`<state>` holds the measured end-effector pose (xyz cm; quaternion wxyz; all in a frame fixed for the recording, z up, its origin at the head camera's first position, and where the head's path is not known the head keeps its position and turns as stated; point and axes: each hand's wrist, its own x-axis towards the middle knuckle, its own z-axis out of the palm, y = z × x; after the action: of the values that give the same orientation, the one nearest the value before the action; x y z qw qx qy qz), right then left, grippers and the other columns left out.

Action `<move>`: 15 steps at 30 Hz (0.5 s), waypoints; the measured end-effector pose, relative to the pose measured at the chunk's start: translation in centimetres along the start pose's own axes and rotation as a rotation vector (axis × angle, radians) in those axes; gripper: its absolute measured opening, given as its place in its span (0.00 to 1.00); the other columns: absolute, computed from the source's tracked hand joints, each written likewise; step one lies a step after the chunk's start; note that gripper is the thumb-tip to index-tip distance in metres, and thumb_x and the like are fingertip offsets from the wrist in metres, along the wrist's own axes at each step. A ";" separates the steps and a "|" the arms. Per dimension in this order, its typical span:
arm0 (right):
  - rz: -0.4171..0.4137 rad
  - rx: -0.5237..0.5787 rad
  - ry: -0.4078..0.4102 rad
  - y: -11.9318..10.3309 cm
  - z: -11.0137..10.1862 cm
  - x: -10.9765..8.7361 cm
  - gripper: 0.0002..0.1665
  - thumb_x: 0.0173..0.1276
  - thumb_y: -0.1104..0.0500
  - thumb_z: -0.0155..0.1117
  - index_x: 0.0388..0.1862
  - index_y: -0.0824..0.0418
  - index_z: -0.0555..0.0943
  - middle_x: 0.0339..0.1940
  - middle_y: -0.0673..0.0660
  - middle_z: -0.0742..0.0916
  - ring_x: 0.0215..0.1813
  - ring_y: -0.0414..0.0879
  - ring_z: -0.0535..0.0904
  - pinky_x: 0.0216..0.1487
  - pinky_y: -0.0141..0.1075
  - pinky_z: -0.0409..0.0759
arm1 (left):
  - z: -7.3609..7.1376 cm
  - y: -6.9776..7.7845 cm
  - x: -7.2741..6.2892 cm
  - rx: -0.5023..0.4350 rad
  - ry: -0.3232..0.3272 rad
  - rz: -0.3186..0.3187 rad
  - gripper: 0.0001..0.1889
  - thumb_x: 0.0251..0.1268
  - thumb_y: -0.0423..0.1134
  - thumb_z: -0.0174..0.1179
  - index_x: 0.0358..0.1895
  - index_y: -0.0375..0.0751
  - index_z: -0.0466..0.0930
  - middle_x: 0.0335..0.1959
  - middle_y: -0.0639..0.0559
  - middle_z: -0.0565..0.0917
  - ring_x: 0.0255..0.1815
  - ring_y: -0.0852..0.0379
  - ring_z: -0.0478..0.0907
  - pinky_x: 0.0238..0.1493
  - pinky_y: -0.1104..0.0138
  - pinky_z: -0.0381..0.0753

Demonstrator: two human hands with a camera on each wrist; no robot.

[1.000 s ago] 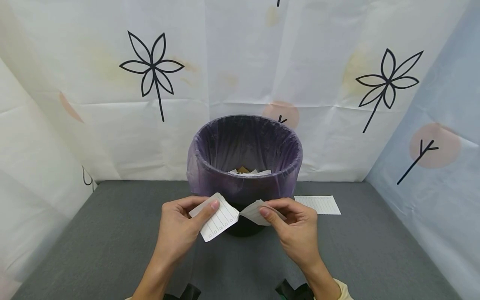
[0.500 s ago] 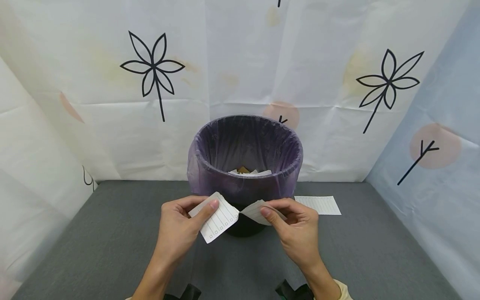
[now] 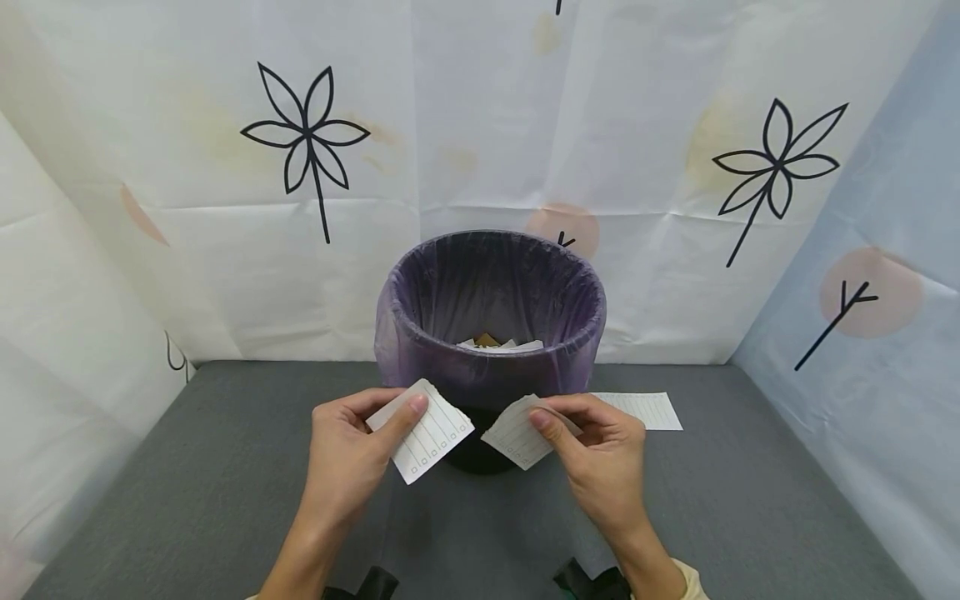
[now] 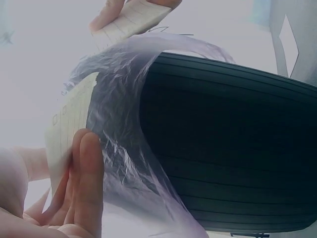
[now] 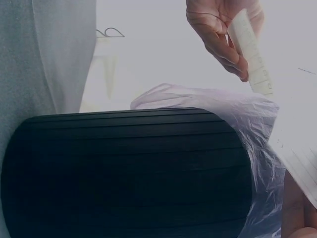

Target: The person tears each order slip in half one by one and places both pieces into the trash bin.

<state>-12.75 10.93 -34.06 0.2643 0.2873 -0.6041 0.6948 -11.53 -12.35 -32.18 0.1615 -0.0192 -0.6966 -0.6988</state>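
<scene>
My left hand (image 3: 352, 454) pinches a torn piece of lined paper (image 3: 429, 435) with small checkboxes along one edge, thumb on top and fingers beneath. Opposite it, my right hand (image 3: 603, 458) pinches another torn piece of lined paper (image 3: 517, 433), its left edge ragged. A narrow gap separates the two pieces. Both hands are in front of a dark bin (image 3: 480, 454) lined with a purple plastic bag (image 3: 491, 371). In the left wrist view the left fingers (image 4: 90, 163) press behind their piece.
Inside the bin lie white paper scraps (image 3: 517, 346) and a brown bit (image 3: 486, 339). A lined paper sheet (image 3: 645, 410) lies flat on the grey tabletop (image 3: 225, 467), right of the bin. Printed white cloth (image 3: 480, 108) hangs behind and at both sides.
The paper, joined at a small point between my hands before, is now in two separate pieces. My left hand has shifted slightly left, and my right slightly right, its piece turned downward.
</scene>
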 end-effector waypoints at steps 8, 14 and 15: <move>0.006 -0.014 0.018 -0.2 -0.5 0.3 0.08 0.60 0.76 0.73 0.36 0.81 0.82 0.34 0.53 0.90 0.39 0.40 0.87 0.42 0.30 0.84 | -0.5 0.4 0.2 0.003 0.029 -0.007 0.07 0.60 0.28 0.72 0.39 0.27 0.88 0.27 0.45 0.87 0.21 0.54 0.82 0.23 0.68 0.81; 0.018 -0.022 0.041 -0.5 -0.8 0.5 0.12 0.61 0.72 0.74 0.35 0.82 0.82 0.34 0.54 0.90 0.39 0.41 0.88 0.42 0.30 0.84 | -0.8 0.7 0.1 -0.021 0.036 -0.002 0.08 0.61 0.29 0.72 0.40 0.26 0.88 0.27 0.45 0.88 0.21 0.54 0.83 0.23 0.68 0.81; 0.020 -0.022 0.044 -0.5 -0.9 0.5 0.13 0.61 0.71 0.75 0.35 0.82 0.81 0.34 0.54 0.90 0.39 0.41 0.88 0.41 0.30 0.84 | -0.9 0.8 0.1 -0.025 0.036 0.000 0.08 0.61 0.29 0.72 0.40 0.26 0.88 0.27 0.45 0.88 0.21 0.54 0.83 0.23 0.68 0.81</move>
<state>-12.83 11.89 -33.43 0.2739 0.2628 -0.6086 0.6968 -11.21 -13.22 -31.38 0.1739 -0.0088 -0.6846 -0.7078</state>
